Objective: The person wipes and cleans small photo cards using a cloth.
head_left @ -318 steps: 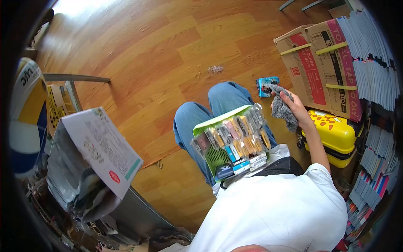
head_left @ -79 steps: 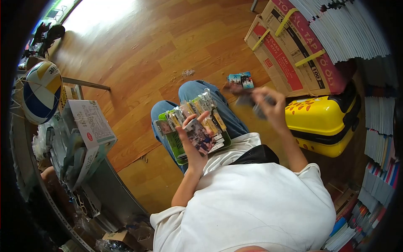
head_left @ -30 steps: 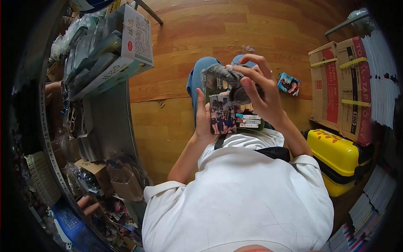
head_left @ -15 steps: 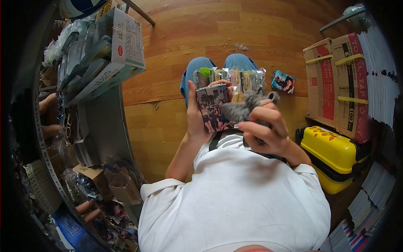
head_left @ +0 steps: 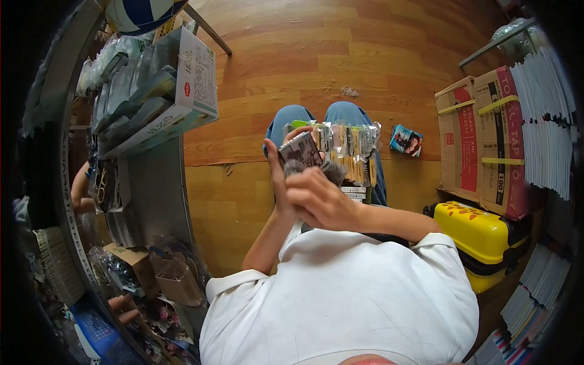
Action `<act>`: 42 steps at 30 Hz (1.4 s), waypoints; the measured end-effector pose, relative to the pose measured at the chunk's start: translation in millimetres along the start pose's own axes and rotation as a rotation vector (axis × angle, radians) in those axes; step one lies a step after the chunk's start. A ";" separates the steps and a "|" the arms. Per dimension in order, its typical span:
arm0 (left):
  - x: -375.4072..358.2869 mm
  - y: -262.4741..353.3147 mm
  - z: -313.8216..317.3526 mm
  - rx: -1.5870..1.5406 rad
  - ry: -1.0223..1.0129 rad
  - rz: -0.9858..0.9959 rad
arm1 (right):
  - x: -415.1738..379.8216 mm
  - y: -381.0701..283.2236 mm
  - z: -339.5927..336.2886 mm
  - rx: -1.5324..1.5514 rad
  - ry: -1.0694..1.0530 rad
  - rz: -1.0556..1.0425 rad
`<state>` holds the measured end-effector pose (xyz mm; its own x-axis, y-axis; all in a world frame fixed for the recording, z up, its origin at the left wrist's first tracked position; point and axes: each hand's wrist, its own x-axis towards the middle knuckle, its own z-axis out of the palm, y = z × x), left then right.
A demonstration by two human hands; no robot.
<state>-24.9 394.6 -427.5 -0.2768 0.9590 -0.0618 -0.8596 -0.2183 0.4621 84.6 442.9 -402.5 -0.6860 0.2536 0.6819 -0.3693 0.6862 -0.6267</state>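
My left hand (head_left: 278,176) grips a small stack of picture cards (head_left: 300,152), tilted, with a group photo on the top face. A grey fuzzy cloth (head_left: 333,173) is bunched in my right hand (head_left: 325,199), whose closed fingers press it against the lower part of the cards. Several plastic-wrapped packets (head_left: 356,146) lie in a row across my lap, just beyond both hands. Below them, the edges of white boxes (head_left: 354,193) show. Another stack of picture cards (head_left: 406,140) rests on the wooden floor, right of my knees.
A metal shelf (head_left: 158,188) at left bears an open carton (head_left: 198,76) of plastic sleeves. Cardboard boxes (head_left: 456,140), a yellow case (head_left: 468,234) and piled papers (head_left: 544,146) stand at right. Someone's arm (head_left: 81,185) shows at the far left.
My right hand has moved left with the grey cloth, onto the cards. The cards in my left hand are now more tilted. The view has shifted slightly.
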 end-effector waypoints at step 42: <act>-22.8 -39.2 43.6 0.488 -0.077 0.091 | -12.7 13.0 -27.6 -0.235 0.554 0.117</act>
<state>33.9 389.2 -405.6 -0.2924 0.9547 0.0550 -0.5270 -0.2089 0.8238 105.9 467.3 -408.9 -0.2621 0.6099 0.7479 -0.1195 0.7485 -0.6523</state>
